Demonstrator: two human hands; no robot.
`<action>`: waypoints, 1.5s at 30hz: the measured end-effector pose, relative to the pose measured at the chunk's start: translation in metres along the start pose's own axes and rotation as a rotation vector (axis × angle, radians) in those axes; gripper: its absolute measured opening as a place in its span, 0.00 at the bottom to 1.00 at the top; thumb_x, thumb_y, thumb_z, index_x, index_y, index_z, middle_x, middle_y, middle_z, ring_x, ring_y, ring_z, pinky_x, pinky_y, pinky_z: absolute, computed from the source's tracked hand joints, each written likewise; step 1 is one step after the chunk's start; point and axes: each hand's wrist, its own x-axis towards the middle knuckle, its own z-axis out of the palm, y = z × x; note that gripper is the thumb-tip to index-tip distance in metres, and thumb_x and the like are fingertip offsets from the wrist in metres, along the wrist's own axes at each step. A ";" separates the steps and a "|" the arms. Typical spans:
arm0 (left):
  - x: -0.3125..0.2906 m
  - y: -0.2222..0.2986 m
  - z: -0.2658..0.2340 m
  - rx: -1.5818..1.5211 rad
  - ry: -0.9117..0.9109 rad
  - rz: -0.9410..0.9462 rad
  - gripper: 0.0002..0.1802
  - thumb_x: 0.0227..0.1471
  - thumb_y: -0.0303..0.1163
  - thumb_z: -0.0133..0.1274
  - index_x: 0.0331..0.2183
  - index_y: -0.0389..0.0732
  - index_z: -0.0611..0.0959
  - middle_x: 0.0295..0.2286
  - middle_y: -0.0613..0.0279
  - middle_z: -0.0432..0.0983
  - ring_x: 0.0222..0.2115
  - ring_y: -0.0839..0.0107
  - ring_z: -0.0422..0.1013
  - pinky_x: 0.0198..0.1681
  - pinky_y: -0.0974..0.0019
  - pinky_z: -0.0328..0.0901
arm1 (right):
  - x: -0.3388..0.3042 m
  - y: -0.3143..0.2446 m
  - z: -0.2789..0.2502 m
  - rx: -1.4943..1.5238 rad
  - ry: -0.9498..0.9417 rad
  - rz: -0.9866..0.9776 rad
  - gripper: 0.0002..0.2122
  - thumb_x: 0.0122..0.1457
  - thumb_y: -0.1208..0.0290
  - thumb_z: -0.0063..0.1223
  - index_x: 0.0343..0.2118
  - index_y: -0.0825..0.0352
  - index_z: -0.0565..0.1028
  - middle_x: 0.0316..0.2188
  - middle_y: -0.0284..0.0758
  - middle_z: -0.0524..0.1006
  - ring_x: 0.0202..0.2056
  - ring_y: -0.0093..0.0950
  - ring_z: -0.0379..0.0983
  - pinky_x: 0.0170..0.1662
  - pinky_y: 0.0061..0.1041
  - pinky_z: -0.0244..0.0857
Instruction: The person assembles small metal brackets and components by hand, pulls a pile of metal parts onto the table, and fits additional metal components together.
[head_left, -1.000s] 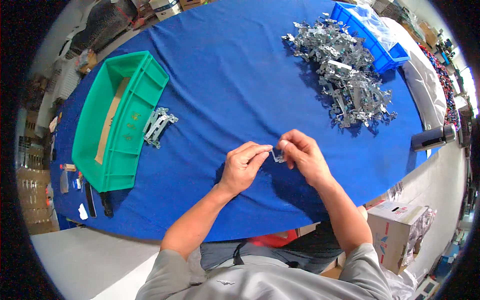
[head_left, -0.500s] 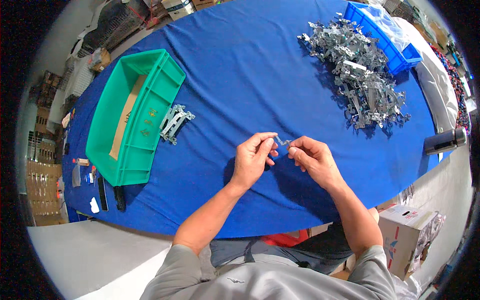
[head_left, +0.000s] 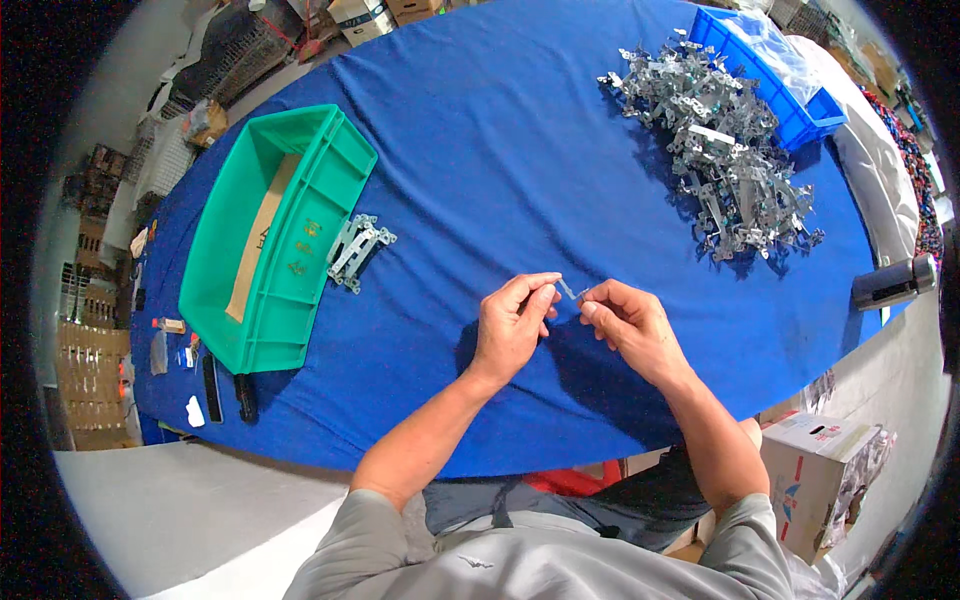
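Note:
Between my two hands is a small, thin metal bracket (head_left: 568, 288) with bent ends, held above the blue cloth. My left hand (head_left: 516, 326) pinches its left end between thumb and fingertips. At the other end, my right hand (head_left: 632, 322) is closed on it the same way, and its fingers hide part of that end. A small stack of similar metal brackets (head_left: 357, 252) lies on the cloth beside the green bin (head_left: 303, 290). At the far right a large heap of loose metal brackets (head_left: 715, 150) spreads over the cloth.
A blue crate (head_left: 812, 122) with clear plastic in it stands behind the heap. At the right edge lies a dark metal flask (head_left: 893, 283). A phone (head_left: 211, 388) and small items lie left of the bin. A cardboard box (head_left: 815, 450) stands below the table's right edge.
Both hands still hold the bracket and have barely moved; the bracket's tilt differs slightly. The whole scene has shifted a little down and right in the view.

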 end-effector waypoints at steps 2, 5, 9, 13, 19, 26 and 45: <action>-0.001 0.001 -0.001 0.065 0.005 0.060 0.11 0.60 0.27 0.51 0.43 0.36 0.82 0.31 0.62 0.79 0.27 0.80 0.72 0.24 0.78 0.66 | 0.000 0.003 0.001 -0.013 0.008 -0.008 0.08 0.61 0.70 0.53 0.36 0.71 0.76 0.23 0.28 0.75 0.23 0.16 0.68 0.27 0.20 0.63; 0.000 0.000 -0.003 0.271 0.043 0.260 0.10 0.58 0.25 0.53 0.41 0.35 0.83 0.30 0.63 0.78 0.26 0.80 0.71 0.25 0.76 0.66 | 0.001 0.009 0.000 -0.119 0.056 -0.075 0.08 0.61 0.71 0.53 0.36 0.71 0.76 0.20 0.29 0.74 0.22 0.17 0.67 0.25 0.21 0.62; 0.000 0.006 -0.001 0.296 0.076 0.265 0.09 0.56 0.24 0.54 0.40 0.35 0.84 0.29 0.62 0.78 0.27 0.79 0.72 0.31 0.74 0.66 | 0.003 0.010 0.003 -0.181 0.066 -0.093 0.07 0.62 0.72 0.52 0.36 0.71 0.75 0.18 0.32 0.73 0.21 0.20 0.69 0.25 0.24 0.62; -0.001 0.007 0.000 0.311 0.058 0.251 0.09 0.56 0.24 0.55 0.39 0.34 0.84 0.29 0.61 0.78 0.29 0.77 0.72 0.32 0.74 0.66 | 0.005 0.015 0.003 -0.083 0.073 -0.051 0.07 0.62 0.72 0.52 0.38 0.71 0.74 0.21 0.33 0.74 0.23 0.20 0.71 0.27 0.23 0.67; -0.001 0.009 0.002 0.339 0.049 0.262 0.09 0.55 0.25 0.55 0.38 0.34 0.84 0.30 0.58 0.79 0.29 0.74 0.73 0.33 0.71 0.67 | 0.004 0.010 0.004 0.135 0.025 -0.029 0.08 0.61 0.73 0.52 0.40 0.71 0.74 0.26 0.32 0.75 0.27 0.20 0.73 0.30 0.21 0.71; -0.002 0.010 0.001 0.365 0.018 0.327 0.08 0.55 0.24 0.55 0.37 0.34 0.84 0.30 0.57 0.80 0.29 0.71 0.75 0.33 0.70 0.68 | 0.006 0.018 0.001 -0.203 0.101 -0.179 0.07 0.62 0.71 0.53 0.37 0.70 0.75 0.28 0.31 0.73 0.28 0.20 0.70 0.30 0.22 0.65; 0.001 0.001 -0.002 -0.013 0.039 -0.034 0.12 0.62 0.29 0.49 0.44 0.36 0.81 0.30 0.61 0.78 0.26 0.78 0.74 0.21 0.77 0.68 | 0.000 0.004 0.004 0.022 0.048 -0.017 0.08 0.64 0.69 0.51 0.36 0.70 0.74 0.25 0.29 0.76 0.25 0.16 0.69 0.28 0.18 0.64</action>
